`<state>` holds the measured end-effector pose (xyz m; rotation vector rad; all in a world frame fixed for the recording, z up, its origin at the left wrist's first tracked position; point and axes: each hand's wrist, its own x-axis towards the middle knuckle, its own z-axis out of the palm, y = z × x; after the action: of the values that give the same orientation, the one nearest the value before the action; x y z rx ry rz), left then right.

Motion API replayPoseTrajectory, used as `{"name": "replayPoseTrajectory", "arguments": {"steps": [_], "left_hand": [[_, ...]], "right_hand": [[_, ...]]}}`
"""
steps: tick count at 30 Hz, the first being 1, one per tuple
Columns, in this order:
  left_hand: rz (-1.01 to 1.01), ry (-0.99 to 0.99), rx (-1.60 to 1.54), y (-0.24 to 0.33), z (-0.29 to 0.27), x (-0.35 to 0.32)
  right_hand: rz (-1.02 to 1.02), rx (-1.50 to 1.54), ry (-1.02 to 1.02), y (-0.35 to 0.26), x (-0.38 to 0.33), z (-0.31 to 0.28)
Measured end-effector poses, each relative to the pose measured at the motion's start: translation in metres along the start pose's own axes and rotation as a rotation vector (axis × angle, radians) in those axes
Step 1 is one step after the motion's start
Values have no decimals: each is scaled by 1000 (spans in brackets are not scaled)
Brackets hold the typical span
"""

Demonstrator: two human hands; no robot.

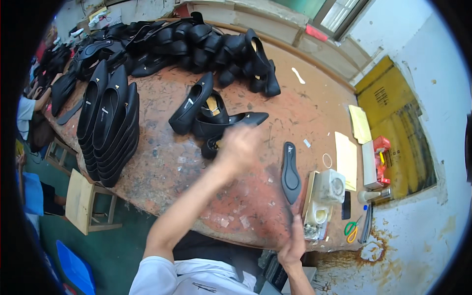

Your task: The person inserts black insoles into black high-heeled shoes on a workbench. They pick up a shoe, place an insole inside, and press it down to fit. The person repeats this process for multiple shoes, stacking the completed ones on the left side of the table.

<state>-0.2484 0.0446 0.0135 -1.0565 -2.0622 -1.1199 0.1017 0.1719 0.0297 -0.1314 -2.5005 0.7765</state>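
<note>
Smeared by motion, my left hand [241, 146] reaches over the middle of the table, overlapping the near side of a small group of black pointed shoes; whether it grips one cannot be told. In that group, one shoe [192, 105] leans with its toe up, and another shoe [250, 118] points its toe right. A black insole [291, 172] lies on the table to the right, its pointed end toward me. Just below that tip is my right hand [293, 243], at the table's front edge, fingers stretched upward and nothing visible in them.
Nested black shoes [110, 128] stand at left, with a long heap of shoes [182, 42] behind. At right are a white container [329, 187], yellow papers [346, 160], a phone [346, 205] and scissors [351, 231]. A wooden stool [81, 201] and blue dustpan [74, 268] are on the floor.
</note>
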Motion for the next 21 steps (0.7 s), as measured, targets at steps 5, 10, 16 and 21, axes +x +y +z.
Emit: {"name": "replayPoseTrajectory", "arguments": {"steps": [5,10,16,21], "left_hand": [[-521,-527,356,-83,-112,18],[-745,-336,115,-92,-90,77],[-411,-68,77,39,-108,82],[-395,-170,-182,112,-163,-70]], "right_hand": [[98,-100,-539,-17,5,8],[41,-94,-337,-23,37,94],[190,-52,-192,-22,41,70],[255,35,13,-50,54,-21]]}}
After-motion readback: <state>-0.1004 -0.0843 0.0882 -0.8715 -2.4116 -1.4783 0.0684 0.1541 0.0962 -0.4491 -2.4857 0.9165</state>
